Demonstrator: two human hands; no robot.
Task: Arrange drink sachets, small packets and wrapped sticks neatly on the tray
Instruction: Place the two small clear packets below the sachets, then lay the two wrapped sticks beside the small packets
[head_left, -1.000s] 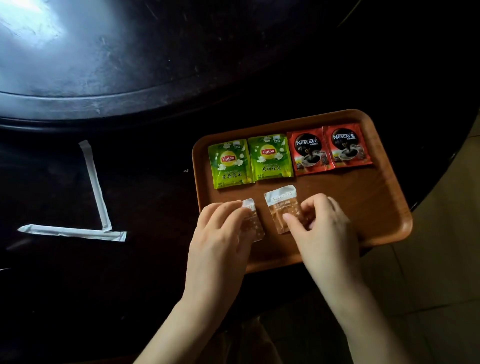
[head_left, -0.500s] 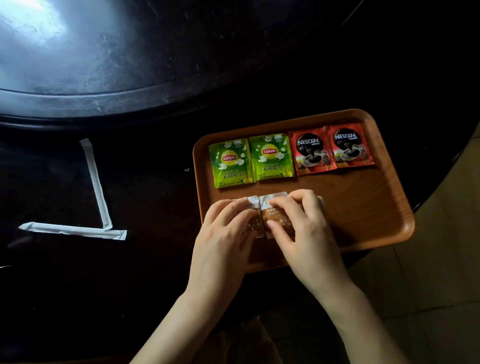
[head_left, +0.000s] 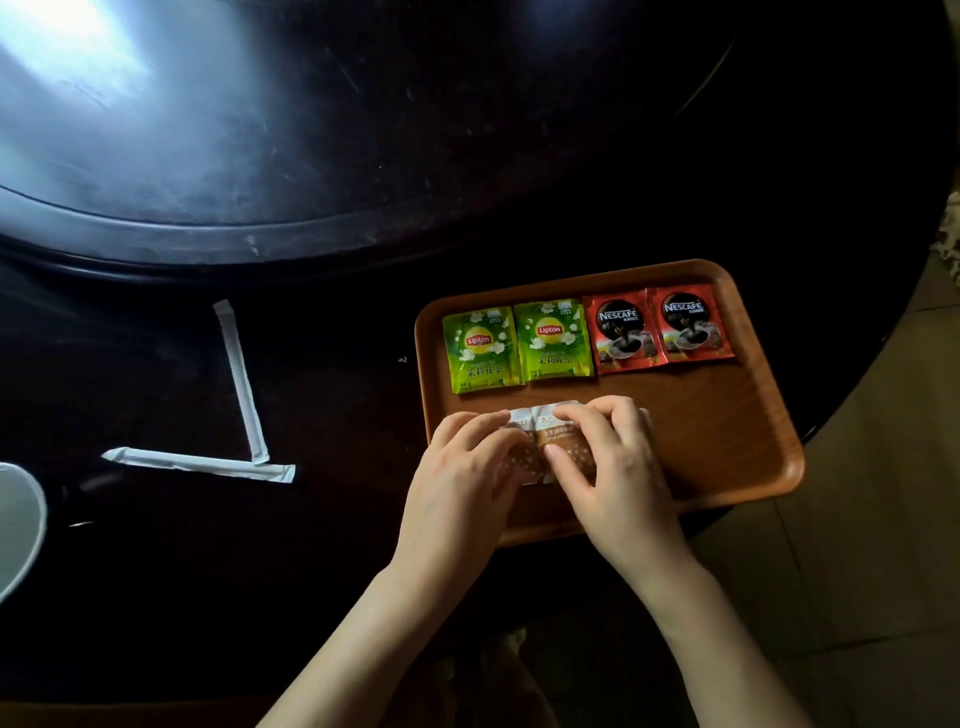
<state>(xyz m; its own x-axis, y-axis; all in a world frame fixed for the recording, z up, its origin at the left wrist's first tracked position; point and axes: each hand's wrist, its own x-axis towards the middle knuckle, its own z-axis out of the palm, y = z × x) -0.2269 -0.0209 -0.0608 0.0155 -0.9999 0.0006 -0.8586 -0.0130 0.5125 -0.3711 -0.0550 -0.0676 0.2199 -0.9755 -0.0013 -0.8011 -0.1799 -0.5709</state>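
Both my hands are down on the rounded-corner brown wooden tray (head_left: 727, 447), which sits at the near edge of the dark round table (head_left: 311, 545). My left hand (head_left: 462, 478) lies flat, fingers spread over the left small brown-and-white packet (head_left: 517, 418), pressing it to the tray rather than gripping it. My right hand (head_left: 608, 467) does the same on the right small brown-and-white packet (head_left: 556, 441), fingers curved over its top and thumb on its lower part. The two packets touch edge to edge in the tray's near left part.

Along the far side runs a row of four sachets, side by side: the left green Lipton tea sachet (head_left: 480, 348), the right green Lipton tea sachet (head_left: 553, 340), then the left red Nescafé coffee sachet (head_left: 623, 332) and the right red Nescafé coffee sachet (head_left: 691, 322).

Off the tray, well to my left on the table, two white paper-wrapped sticks form an L: the upright wrapped stick (head_left: 239, 379) meets the flat-lying wrapped stick (head_left: 197, 464) near its right end. A pale round rim (head_left: 21, 530) shows at the left edge; I can't tell what it is.
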